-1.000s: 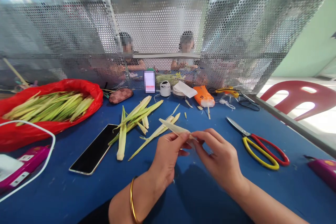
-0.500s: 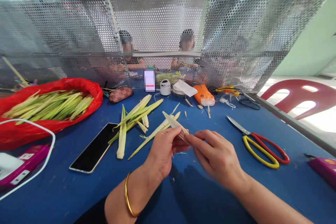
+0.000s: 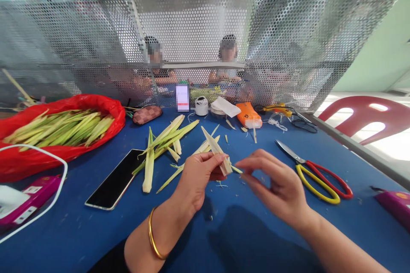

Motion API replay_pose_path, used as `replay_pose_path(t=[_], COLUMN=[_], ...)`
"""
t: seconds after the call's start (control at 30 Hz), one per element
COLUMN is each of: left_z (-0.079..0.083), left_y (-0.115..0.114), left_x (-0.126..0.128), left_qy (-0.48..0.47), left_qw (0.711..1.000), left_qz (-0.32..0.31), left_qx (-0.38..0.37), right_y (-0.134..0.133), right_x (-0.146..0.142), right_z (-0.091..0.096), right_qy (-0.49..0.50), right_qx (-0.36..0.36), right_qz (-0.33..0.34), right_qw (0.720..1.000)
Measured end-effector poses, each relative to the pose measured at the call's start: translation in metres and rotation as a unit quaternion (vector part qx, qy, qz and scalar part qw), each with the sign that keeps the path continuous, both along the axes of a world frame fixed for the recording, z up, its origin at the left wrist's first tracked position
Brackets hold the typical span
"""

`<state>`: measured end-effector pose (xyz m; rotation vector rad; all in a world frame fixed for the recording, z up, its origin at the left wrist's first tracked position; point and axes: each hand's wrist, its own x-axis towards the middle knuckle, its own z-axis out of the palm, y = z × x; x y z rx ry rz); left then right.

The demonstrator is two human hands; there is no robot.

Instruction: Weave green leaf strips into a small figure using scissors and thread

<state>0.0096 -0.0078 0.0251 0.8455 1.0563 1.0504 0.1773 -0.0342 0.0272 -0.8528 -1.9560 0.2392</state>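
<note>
Pinching a pale, apparently folded husk [image 3: 212,145] between the thumb and fingers of the left hand [image 3: 198,175], held up off the counter [image 3: 80,230] with the pointed end aimed away and slightly left. Has drawn the right hand [image 3: 282,183] back from the husk, after working at its lower end with both hands a second ago. Holding nothing visible there now, with thumb and forefinger parted. Has also swung the point from well over to the left to a steeper line. Likely means relying on the left pinch alone to keep the shape, with the right free.

Between the two, near the right fingertips, notice a narrow green sliver [image 3: 236,169]; cannot tell whether touched. Farther left, see loose husks [image 3: 169,143] crossing one another and overlapping the edge of a black phone [image 3: 113,181], then a red bag [image 3: 109,136] filled with more. On the right, find scissors [image 3: 301,162] lying near the hand. At the back, see a white spool [image 3: 201,107] and an orange packet [image 3: 249,115] before a perforated screen [image 3: 192,21].
</note>
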Motion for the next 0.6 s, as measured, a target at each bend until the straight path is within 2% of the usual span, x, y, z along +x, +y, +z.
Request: replay_pose_path(t=[0.1, 0.2, 0.27, 0.5, 0.6], left_z=[0.001, 0.002, 0.002, 0.002, 0.002], left_y=[-0.001, -0.002, -0.003, -0.004, -0.005], left_x=[0.000, 0.000, 0.001, 0.001, 0.002], left_qy=[0.008, 0.008, 0.013, 0.029, 0.043], left_qw=[1.000, 1.000, 0.999, 0.998, 0.996], left_qz=[-0.017, -0.030, -0.036, -0.053, -0.052], left_qx=[-0.002, -0.002, -0.002, 0.024, 0.051], right_y=[0.005, 0.008, 0.009, 0.007, 0.005], right_x=[0.004, 0.003, 0.002, 0.001, 0.000], right_z=[-0.002, -0.008, -0.010, -0.010, -0.008], right_qy=[-0.048, -0.134, -0.139, -0.105, -0.093], right_qx=[0.063, 0.114, 0.128, 0.107, 0.065], right_qz=[-0.039, -0.025, -0.017, -0.009, 0.001], right_qw=[0.996, 0.984, 0.982, 0.989, 0.994])
